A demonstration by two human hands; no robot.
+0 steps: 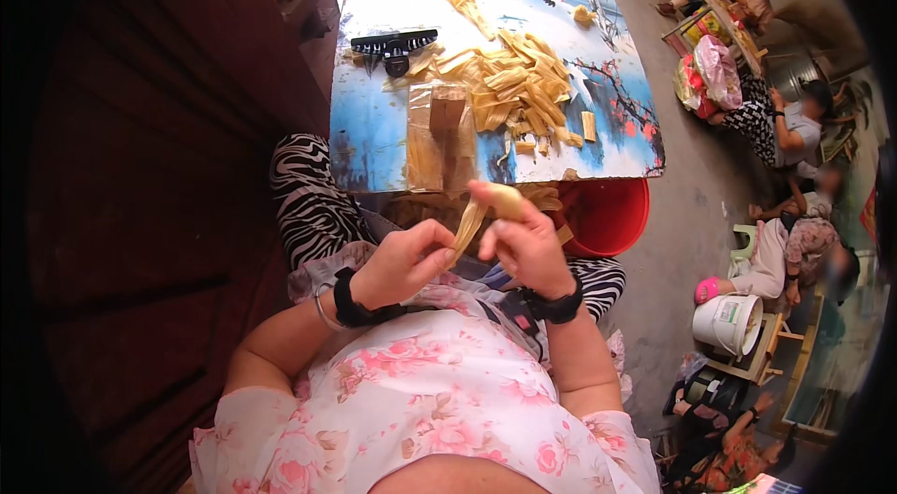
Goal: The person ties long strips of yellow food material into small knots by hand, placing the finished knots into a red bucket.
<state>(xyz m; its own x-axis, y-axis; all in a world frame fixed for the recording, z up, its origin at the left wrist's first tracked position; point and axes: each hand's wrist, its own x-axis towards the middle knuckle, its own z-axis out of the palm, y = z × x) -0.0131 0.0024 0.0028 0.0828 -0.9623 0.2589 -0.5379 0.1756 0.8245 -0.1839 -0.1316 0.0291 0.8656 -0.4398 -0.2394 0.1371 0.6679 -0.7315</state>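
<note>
My left hand point(413, 257) pinches the lower end of a narrow dried husk strip point(468, 227) between thumb and fingertips. The strip slants up to the index finger of my right hand point(525, 241). That finger is pointed and wears a pale yellowish cover; motion blur hides whether the right hand grips the strip. Both hands are above my lap, just before the near edge of a painted board table point(364, 150). A pile of dried husk strips point(518, 77) lies on it, with smaller cut pieces at its near side. A block wrapped in clear tape point(426, 136) sits at the table's near edge.
A black T-shaped object point(394, 49) lies left of the pile. Under the table's right corner stands a red bucket point(617, 220). A dark panelled door point(154, 213) rises at my left. Several people sit along the right, near a white bucket point(722, 322) and plastic bags point(718, 73).
</note>
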